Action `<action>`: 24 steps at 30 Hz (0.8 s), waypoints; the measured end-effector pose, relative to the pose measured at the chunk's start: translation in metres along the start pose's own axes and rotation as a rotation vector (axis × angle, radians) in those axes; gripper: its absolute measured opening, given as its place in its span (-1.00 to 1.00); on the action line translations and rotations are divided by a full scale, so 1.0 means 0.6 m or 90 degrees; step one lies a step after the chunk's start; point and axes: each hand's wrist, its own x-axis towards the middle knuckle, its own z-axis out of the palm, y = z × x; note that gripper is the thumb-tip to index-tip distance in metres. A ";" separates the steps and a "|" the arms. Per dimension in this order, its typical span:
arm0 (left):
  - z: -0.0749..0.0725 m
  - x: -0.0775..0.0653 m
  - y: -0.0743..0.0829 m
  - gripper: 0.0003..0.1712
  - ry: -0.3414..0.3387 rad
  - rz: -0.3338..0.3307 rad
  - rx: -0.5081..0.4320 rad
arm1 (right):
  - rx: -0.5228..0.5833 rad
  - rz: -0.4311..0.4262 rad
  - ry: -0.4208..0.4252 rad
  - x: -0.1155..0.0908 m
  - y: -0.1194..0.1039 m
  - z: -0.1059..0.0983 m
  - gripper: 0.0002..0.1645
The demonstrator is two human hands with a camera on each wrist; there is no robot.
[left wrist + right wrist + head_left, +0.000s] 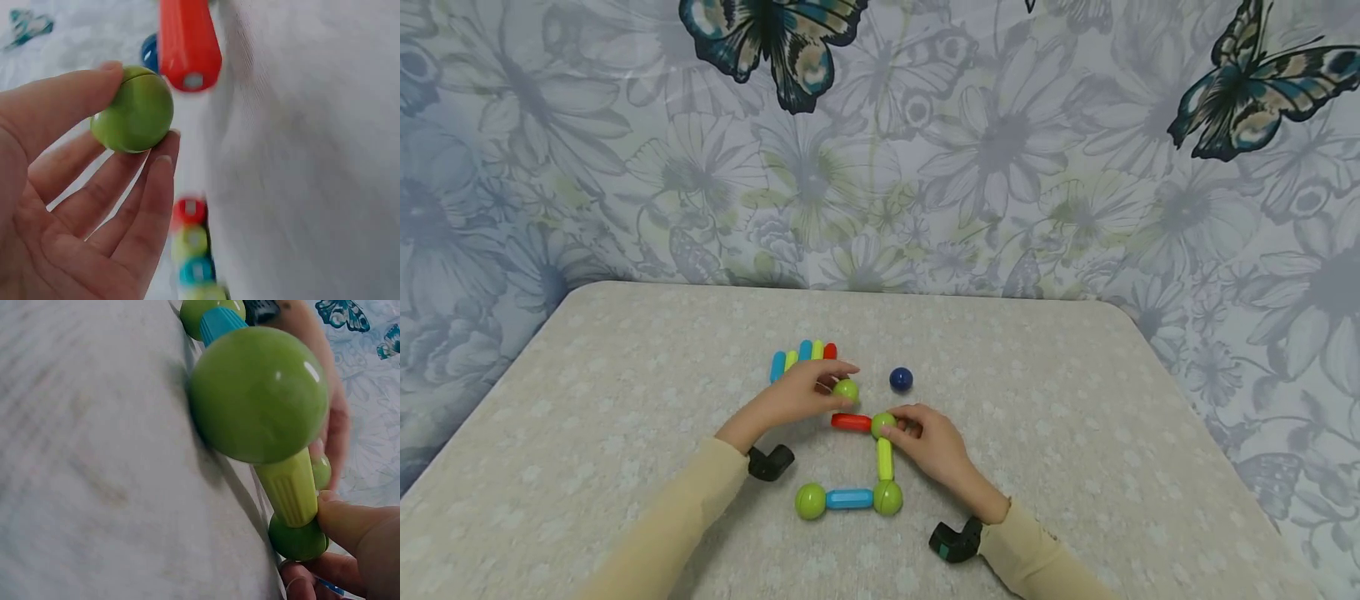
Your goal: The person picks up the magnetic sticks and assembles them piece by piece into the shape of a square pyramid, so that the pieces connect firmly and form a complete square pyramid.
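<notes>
My left hand (799, 392) pinches a green ball (134, 112) between thumb and fingers, beside the free end of a red rod (850, 422). That rod's metal-tipped end faces the ball in the left wrist view. My right hand (934, 442) grips another green ball (883, 426), the corner where the red rod meets a yellow-green rod (886, 460). The yellow-green rod runs down to a green ball (887, 497). From there a blue rod (849, 499) leads left to one more green ball (810, 501). Together they form three sides of a square on the table.
Several blue, yellow-green and red rods (806, 350) lie in a row behind my left hand, partly hidden by it. A dark blue ball (901, 380) sits beyond my right hand. The pale table (1075, 400) ends at a patterned cloth (1000, 150).
</notes>
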 end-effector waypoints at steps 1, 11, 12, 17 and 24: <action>-0.005 -0.014 -0.004 -0.51 0.012 -0.003 -0.007 | 0.000 -0.001 0.000 0.000 0.000 0.001 -0.61; -0.005 -0.090 -0.037 -0.57 0.078 -0.041 -0.061 | 0.000 0.006 0.006 0.000 0.003 0.002 -0.66; -0.002 -0.088 -0.037 -0.57 0.080 -0.037 -0.068 | -0.001 0.005 0.006 0.000 0.004 0.002 -0.66; 0.012 -0.083 -0.033 -0.57 0.066 -0.025 -0.085 | -0.002 -0.001 0.010 0.000 0.005 0.002 -0.66; 0.019 -0.087 -0.030 -0.60 0.078 -0.040 -0.068 | -0.002 0.003 0.013 0.000 0.003 0.002 -0.66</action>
